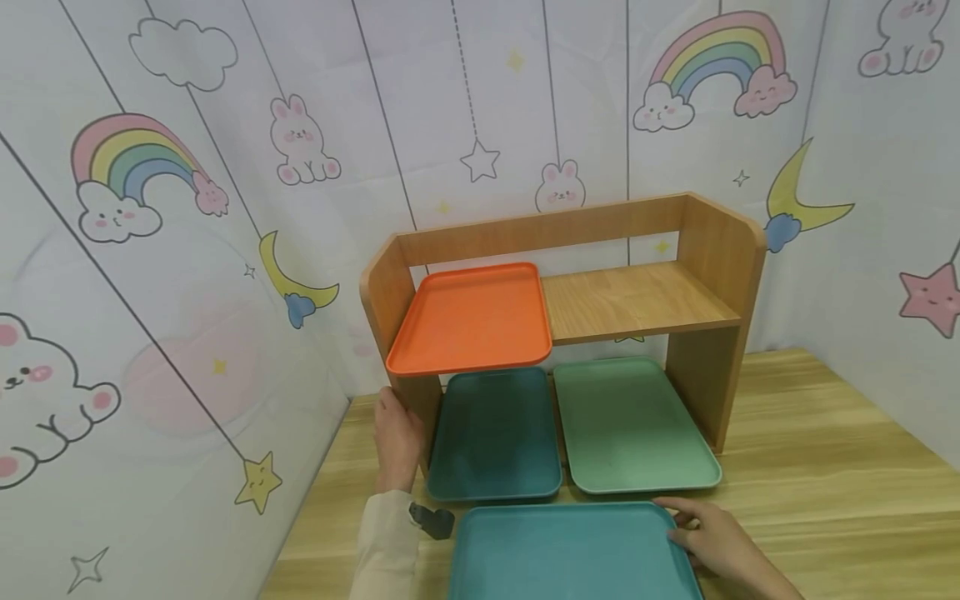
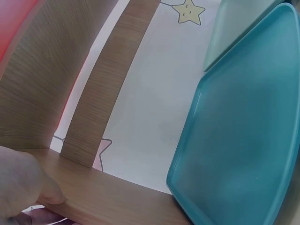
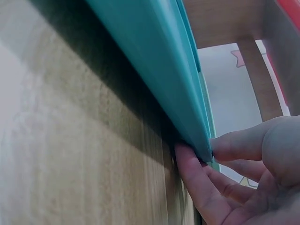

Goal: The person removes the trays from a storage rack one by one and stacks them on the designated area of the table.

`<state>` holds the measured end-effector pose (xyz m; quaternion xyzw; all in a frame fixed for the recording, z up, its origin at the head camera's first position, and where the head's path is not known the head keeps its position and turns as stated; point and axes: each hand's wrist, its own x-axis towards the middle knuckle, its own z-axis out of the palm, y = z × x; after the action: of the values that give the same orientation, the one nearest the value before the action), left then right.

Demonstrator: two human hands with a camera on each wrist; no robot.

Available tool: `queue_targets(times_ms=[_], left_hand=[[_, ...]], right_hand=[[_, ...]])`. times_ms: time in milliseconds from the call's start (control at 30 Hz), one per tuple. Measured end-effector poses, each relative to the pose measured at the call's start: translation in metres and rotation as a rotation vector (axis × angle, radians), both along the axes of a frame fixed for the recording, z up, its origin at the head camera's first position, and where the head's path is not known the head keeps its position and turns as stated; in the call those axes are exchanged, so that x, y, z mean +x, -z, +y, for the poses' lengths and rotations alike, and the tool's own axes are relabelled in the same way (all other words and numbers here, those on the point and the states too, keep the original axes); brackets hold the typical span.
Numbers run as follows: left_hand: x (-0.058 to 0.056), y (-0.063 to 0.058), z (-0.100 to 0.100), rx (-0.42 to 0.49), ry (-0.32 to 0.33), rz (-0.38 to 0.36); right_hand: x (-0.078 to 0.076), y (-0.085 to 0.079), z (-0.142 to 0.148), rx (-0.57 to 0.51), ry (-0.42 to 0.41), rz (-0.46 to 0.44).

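Note:
My left hand (image 1: 397, 433) grips the front edge of the left side panel of a wooden shelf (image 1: 622, 300). In the left wrist view its thumb lies on the inner face of that panel (image 2: 122, 197), with fingers on the other side. My right hand (image 1: 712, 537) pinches the far right corner of a teal tray (image 1: 570, 550) in front of the shelf. In the right wrist view, the thumb (image 3: 239, 143) and fingers take the rim from opposite sides. A dark teal tray (image 1: 495, 433) and a light green tray (image 1: 637, 425) lie side by side in the lower level.
An orange tray (image 1: 476, 317) sits on the left of the upper board, its front jutting past the edge. Beneath everything is a wood-grain table (image 1: 832, 433). White cloth walls (image 1: 465, 100) with cartoon prints stand behind and at both sides. A dark band (image 1: 433, 521) circles the left wrist.

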<state>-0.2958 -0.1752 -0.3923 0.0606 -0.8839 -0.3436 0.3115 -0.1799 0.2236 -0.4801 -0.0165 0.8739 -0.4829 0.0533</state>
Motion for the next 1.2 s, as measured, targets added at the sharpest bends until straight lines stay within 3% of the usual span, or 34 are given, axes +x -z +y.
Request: queue_targets(times_ms=[267, 733, 1200], left_hand=[[-0.0004, 0.0000, 0.0004, -0.002, -0.009, -0.029], [0.0009, 0.0007, 0.0011, -0.013, -0.019, 0.022], [-0.0002, -0.0003, 0.0024, -0.016, -0.020, -0.016]], right_hand=[[0.0001, 0.0034, 0.0007, 0.084, -0.031, 0.091], [-0.0013, 0.0058, 0.0013, 0.099, -0.047, 0.120], [-0.0013, 0.0053, 0.0014, 0.090, -0.038, 0.107]])
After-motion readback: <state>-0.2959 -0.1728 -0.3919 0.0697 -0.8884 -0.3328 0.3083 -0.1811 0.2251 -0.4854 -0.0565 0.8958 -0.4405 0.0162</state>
